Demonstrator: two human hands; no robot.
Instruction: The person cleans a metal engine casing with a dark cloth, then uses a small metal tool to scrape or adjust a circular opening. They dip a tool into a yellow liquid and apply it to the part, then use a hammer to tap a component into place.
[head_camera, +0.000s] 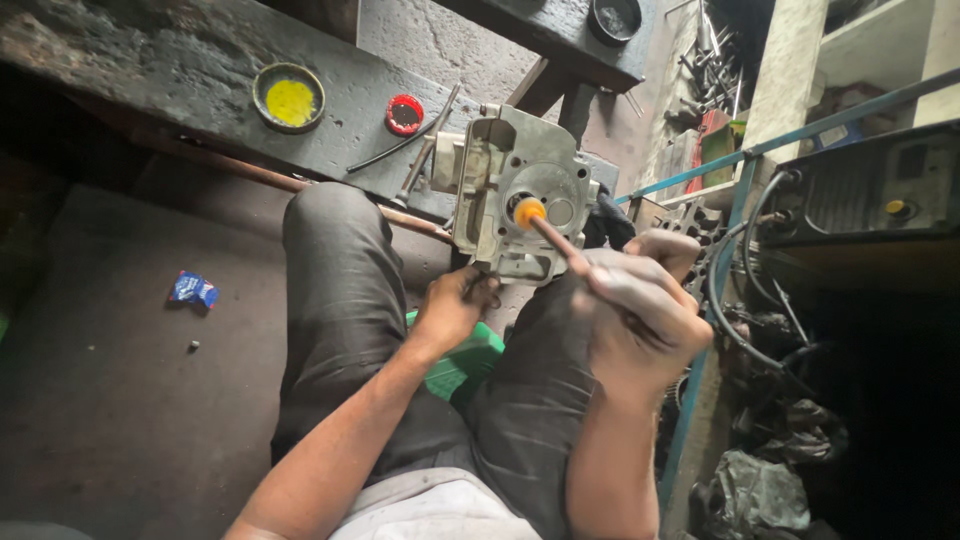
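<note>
Left hand (455, 305) gripping grey metal housing (515, 195) from below; right hand (640, 310) closed on orange-tipped stick (550, 232) at its bore; likely slipping off knee if pressed hard.

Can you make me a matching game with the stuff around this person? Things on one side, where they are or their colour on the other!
Things:
1. metal engine part
2. small brush
3. round tin
4. blue wrapper

Places and colours:
A. lying on the floor
B. yellow inside, on the dark bench
C. held from below by the left hand
D. orange tip, held in the right hand

Pairs: 1-C, 2-D, 3-B, 4-A
</note>
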